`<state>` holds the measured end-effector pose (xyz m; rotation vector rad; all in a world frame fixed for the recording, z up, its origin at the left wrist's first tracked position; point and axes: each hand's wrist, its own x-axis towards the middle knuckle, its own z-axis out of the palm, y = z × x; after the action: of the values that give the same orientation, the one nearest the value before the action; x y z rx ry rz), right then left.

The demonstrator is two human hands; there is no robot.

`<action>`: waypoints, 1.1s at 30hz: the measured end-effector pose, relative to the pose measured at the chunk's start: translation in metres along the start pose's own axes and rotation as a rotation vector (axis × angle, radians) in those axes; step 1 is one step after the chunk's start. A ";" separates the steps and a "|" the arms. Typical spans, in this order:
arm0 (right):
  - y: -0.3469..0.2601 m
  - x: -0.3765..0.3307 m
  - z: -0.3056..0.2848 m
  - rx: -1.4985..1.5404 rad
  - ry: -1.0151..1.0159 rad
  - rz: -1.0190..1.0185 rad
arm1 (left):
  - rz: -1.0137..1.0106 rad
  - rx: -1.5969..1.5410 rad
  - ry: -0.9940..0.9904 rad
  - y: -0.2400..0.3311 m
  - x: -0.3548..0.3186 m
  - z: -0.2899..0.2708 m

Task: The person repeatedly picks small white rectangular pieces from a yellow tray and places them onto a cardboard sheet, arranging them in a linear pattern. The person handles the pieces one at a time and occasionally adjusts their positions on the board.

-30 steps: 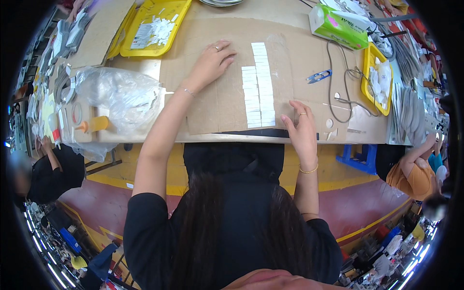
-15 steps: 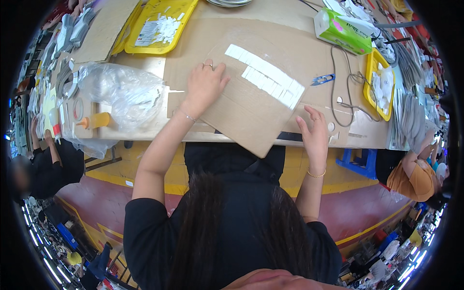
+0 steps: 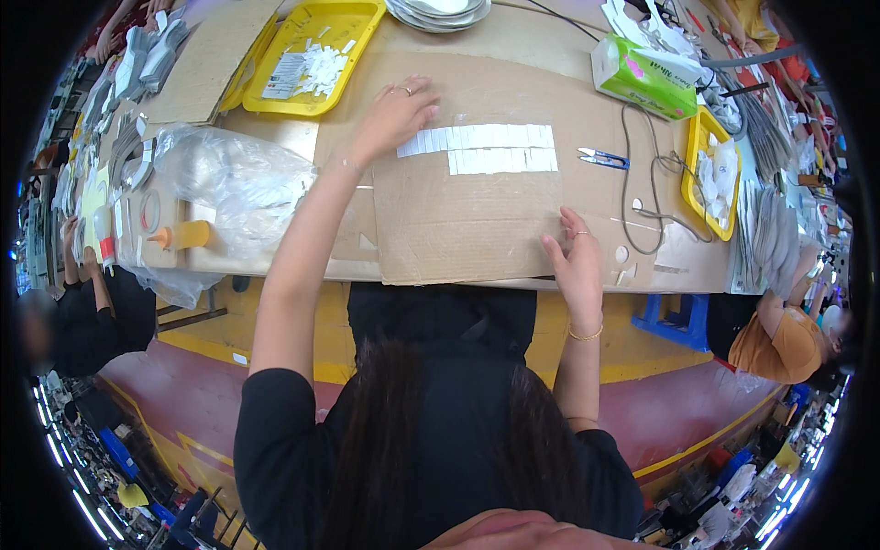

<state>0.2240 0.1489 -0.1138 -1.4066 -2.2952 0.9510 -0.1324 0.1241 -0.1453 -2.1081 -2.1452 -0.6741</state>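
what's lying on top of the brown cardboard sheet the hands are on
On the cardboard sheet lie two rows of small white strips, seemingly under clear film. The left hand presses its far corner; the right hand holds its near edge. Whatever lies beneath the sheet is hidden.

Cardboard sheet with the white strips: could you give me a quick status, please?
Left hand flat on cardboard sheet, far left corner. Right hand pressing near right edge. White strips in two rows on top. Blue snips just beyond right edge, apart.

Cardboard sheet (image 3: 467, 215) on table (image 3: 678, 266), label strips (image 3: 481, 149) on its far part, snips (image 3: 603, 159) right, plastic bag (image 3: 234, 179) left, tray (image 3: 312, 55) behind.
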 end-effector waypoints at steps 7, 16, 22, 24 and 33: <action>-0.013 0.004 0.001 -0.132 0.097 -0.025 | -0.237 -0.009 -0.271 -0.006 -0.010 0.001; -0.017 0.007 0.018 -0.274 0.006 -0.103 | -0.512 -0.060 -0.284 0.062 -0.099 -0.041; -0.024 0.006 0.015 -0.173 0.037 -0.090 | -0.644 -0.271 -0.506 0.076 -0.122 -0.075; -0.028 0.007 0.018 -0.188 0.106 -0.138 | -0.548 -0.309 -0.314 0.069 -0.110 -0.069; -0.031 0.004 0.038 -0.003 0.029 -0.271 | 0.026 -0.030 -0.031 0.051 -0.032 -0.015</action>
<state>0.1796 0.1283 -0.1218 -1.0662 -2.3868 0.8376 -0.0850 0.0879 -0.1294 -2.1718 -2.1321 -0.6802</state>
